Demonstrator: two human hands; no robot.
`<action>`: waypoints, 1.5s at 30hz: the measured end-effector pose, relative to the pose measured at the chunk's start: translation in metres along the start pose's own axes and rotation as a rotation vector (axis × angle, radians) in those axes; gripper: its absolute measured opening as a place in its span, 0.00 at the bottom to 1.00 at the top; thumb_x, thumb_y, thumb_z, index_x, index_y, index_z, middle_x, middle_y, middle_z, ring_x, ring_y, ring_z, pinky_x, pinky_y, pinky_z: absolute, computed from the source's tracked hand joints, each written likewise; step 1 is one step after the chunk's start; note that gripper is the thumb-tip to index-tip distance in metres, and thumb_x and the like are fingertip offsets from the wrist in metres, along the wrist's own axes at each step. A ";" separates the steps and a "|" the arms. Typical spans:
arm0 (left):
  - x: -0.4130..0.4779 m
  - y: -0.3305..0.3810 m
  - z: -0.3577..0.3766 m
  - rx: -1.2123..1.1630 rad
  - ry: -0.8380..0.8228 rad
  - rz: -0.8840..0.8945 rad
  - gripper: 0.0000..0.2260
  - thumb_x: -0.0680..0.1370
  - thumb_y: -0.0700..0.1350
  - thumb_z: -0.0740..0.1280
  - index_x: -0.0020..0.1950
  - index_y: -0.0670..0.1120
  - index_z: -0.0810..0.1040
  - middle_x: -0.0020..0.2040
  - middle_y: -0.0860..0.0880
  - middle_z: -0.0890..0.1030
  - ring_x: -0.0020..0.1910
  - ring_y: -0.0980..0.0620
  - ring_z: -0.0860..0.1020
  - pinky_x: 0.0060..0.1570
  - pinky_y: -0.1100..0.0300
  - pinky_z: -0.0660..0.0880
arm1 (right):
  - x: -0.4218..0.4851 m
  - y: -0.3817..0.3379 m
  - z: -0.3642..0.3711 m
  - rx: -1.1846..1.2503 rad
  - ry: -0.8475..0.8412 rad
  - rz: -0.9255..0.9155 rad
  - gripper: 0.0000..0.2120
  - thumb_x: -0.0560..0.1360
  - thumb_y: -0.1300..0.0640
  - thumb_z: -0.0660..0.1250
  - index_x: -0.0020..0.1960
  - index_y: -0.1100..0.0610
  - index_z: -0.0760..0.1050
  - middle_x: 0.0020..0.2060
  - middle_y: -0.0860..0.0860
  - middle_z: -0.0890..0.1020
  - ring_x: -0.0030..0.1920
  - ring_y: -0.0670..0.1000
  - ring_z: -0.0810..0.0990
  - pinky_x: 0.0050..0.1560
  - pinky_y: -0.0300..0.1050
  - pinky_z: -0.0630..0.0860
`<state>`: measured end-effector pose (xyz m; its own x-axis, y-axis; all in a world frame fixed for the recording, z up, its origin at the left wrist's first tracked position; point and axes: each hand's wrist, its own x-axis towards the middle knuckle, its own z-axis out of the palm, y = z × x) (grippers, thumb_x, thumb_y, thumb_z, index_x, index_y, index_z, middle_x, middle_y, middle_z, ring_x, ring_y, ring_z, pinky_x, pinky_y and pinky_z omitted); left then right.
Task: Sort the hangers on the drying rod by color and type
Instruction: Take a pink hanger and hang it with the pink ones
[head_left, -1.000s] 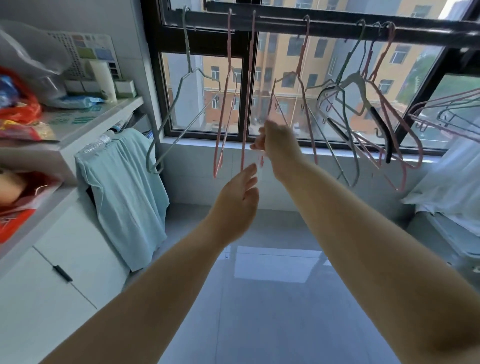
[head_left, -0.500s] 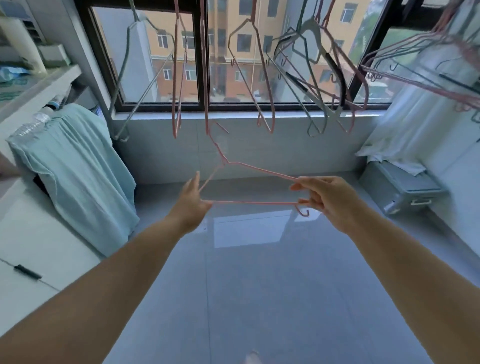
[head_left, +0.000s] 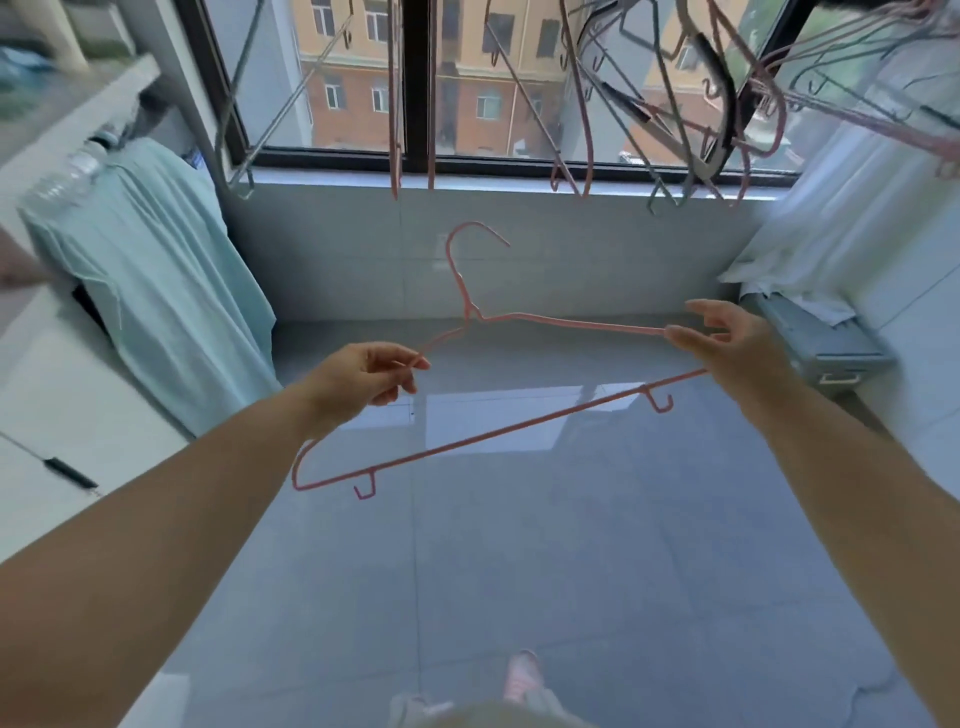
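While both of your hands carry the pink hanger (head_left: 471, 313) in mid-air over the floor, its long axis runs across you from left to right, and the next move turns on that.

From the head view, your left hand (head_left: 363, 376) pinches the left shoulder wire between thumb and fingers (head_left: 400, 364). It grips partway along rather than at the tip, so the left end hangs lower and nearer your body. Your right hand (head_left: 732, 348) pinches the far right end between thumb and forefinger, with the other fingers held loose. The hook (head_left: 470, 228) stands up from the middle toward the window, its tip curling right.

Two pink hangers (head_left: 396, 130) dangle above and beyond it, just left of centre. A mixed bunch (head_left: 712, 67) hangs to the upper right. The rod is out of frame above.

I judge your left hand to be the nearer one to those pink two, so raise the hook toward them.
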<state>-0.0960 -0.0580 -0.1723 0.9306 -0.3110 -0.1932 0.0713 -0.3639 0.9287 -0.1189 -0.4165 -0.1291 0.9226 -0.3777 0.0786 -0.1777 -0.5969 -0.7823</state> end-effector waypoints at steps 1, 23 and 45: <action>-0.001 0.001 0.003 -0.012 0.012 -0.007 0.09 0.78 0.37 0.61 0.47 0.48 0.80 0.37 0.48 0.79 0.34 0.53 0.71 0.37 0.65 0.72 | 0.003 0.005 0.006 -0.083 0.046 -0.013 0.25 0.70 0.55 0.71 0.65 0.57 0.71 0.57 0.58 0.75 0.56 0.53 0.75 0.57 0.43 0.71; 0.028 0.149 0.060 -0.582 0.480 0.157 0.10 0.80 0.35 0.55 0.54 0.42 0.74 0.39 0.48 0.74 0.31 0.57 0.69 0.27 0.71 0.70 | -0.045 0.000 0.049 0.011 -0.544 -0.328 0.15 0.73 0.53 0.66 0.54 0.37 0.67 0.55 0.36 0.72 0.57 0.36 0.68 0.53 0.26 0.64; 0.147 0.275 0.000 -0.402 0.687 0.205 0.10 0.79 0.35 0.54 0.51 0.41 0.74 0.47 0.44 0.75 0.36 0.55 0.70 0.30 0.67 0.69 | 0.029 0.004 0.028 0.141 -0.452 -0.314 0.14 0.73 0.57 0.65 0.54 0.43 0.68 0.54 0.44 0.74 0.53 0.39 0.73 0.45 0.25 0.70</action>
<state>0.0603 -0.2041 0.0542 0.9422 0.3171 0.1084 -0.1225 0.0247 0.9922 -0.0830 -0.4099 -0.1468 0.9841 0.1622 0.0730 0.1481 -0.5196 -0.8415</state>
